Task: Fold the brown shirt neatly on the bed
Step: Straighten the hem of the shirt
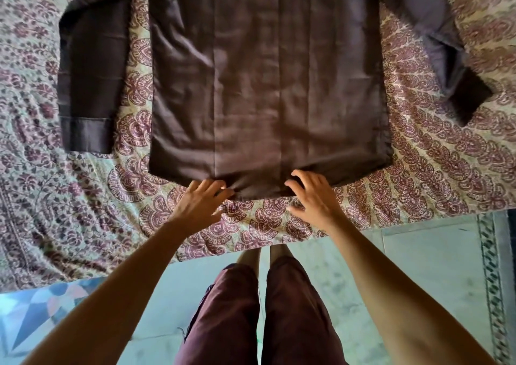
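The brown shirt (265, 85) lies spread flat on the bed (55, 197), its hem toward me and its top cut off by the upper frame edge. Its left sleeve (89, 79) hangs straight down beside the body; its right sleeve (446, 52) angles outward, cuff at the far right. My left hand (199, 204) rests at the hem just left of centre, fingers spread and touching the edge. My right hand (312, 194) sits on the hem right of centre, fingers curled onto the fabric. Neither hand has lifted the cloth.
The bed carries a cream bedspread with a maroon paisley print (418, 169). Its near edge runs across the frame below my hands. Under it are a pale tiled floor (418, 267), a patterned border strip (491, 281), and my legs in maroon shorts (262, 308).
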